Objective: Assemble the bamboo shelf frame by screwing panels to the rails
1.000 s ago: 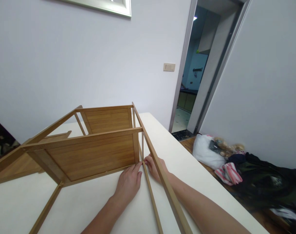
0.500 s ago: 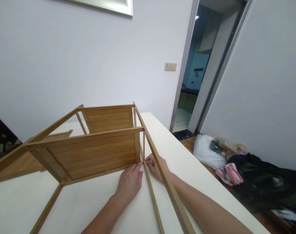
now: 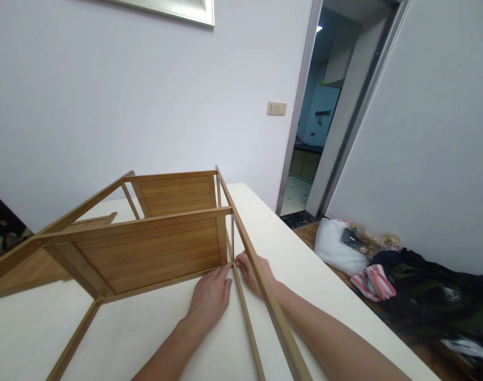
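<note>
A brown wooden rack (image 3: 146, 254) lies on its side on a white table, its slatted shelf panels standing upright between long rails. My left hand (image 3: 210, 291) holds the lower edge of the nearer panel, fingers over it close to the corner and thumb apart from them. Just across the thin lower rail (image 3: 247, 323), my right hand (image 3: 254, 272) reaches in under the upper rail (image 3: 265, 280). Its thumb and fingertips pinch together at the outer side of that corner joint. Whatever is between them is too small or hidden to make out.
The white table (image 3: 146, 338) runs up to the wall. Another wooden panel (image 3: 35, 264) lies at the left. On the floor to the right are a white bag (image 3: 337, 246), a pink striped cloth (image 3: 374, 283) and dark clothing (image 3: 432, 296). A doorway (image 3: 301, 190) opens behind.
Both hands stay at the same corner joint, with the right fingers moving only slightly. The whole view has shifted a little.
</note>
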### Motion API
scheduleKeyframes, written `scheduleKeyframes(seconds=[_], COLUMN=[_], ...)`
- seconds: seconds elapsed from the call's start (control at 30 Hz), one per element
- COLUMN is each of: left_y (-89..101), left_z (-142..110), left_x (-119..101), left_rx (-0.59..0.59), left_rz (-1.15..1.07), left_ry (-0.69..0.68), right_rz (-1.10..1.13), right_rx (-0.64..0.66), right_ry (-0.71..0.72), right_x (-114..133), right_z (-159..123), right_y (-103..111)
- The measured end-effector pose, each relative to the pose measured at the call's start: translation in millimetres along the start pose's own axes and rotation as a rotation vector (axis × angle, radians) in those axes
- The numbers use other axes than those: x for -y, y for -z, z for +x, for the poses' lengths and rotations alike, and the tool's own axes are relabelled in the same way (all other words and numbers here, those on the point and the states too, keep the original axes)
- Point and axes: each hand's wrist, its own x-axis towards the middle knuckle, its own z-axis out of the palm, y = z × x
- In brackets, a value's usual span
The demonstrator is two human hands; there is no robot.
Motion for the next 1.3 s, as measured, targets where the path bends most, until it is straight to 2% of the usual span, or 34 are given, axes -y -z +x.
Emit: scheduleKeyframes(seconds=[0.47, 0.63, 1.3], left_y=[-1.1, 0.6, 1.9], left_z=[-1.0, -0.5, -0.5], left_x=[1.5, 1.2, 2.0], left_rx=[-0.041, -0.011, -0.022], left_rz=[-0.046, -0.051, -0.121], left_ry=[-0.027, -0.033, -0.037], right_rz=[0.041, 0.059, 0.077], right_rx=[-0.045, -0.059, -0.032], right_ry=[-0.021, -0.037, -0.002], right_x=[-7.3, -9.4, -9.3], right_z=[1.7, 2.2, 2.1], right_y=[-9.6, -10.5, -8.1])
